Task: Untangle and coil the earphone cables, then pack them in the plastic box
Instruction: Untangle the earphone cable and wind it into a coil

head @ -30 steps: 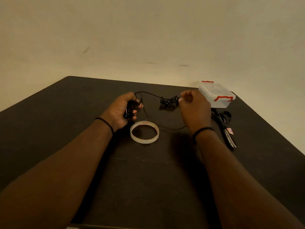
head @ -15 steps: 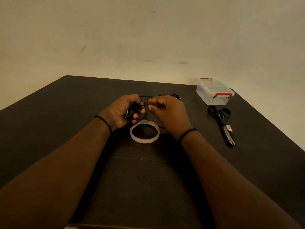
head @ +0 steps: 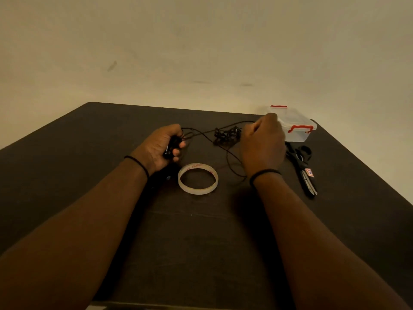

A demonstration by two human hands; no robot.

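Stretching left-right between hands (head: 163, 146), cable (head: 202, 133)

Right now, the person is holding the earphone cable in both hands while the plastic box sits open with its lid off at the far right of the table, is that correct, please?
Not quite: the plastic box is closed, its lid on with red clips, as the head view shows. The rest holds: left hand and right hand both hold the earphone cable, and the box sits far right on the table.
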